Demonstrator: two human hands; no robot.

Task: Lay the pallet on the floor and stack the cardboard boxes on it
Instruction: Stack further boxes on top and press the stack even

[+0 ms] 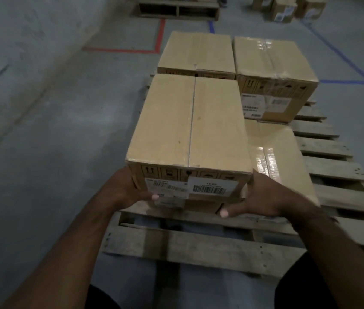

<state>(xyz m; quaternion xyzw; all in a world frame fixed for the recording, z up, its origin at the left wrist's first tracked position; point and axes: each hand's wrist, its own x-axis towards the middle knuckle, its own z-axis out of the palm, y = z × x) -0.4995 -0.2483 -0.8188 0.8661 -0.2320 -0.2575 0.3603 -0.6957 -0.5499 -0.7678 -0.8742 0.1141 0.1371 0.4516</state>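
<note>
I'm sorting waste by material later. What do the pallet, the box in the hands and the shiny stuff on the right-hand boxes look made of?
Pallet: rough, unfinished wood, with visible grain, nail heads and splintered slat ends.
Held box: matte tan cardboard, with a taped centre seam and paper barcode labels.
Right-hand boxes: the same cardboard under what looks like clear plastic tape or film, judging by the glossy glare.

Label print [207, 188] on near box: blurred, unreadable. Second pallet [177, 8] at 12 o'clock cut off by the frame edge.

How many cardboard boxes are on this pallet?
4: the held box at near left, one behind it, one far right, one near right. Others may hide beneath.
</note>
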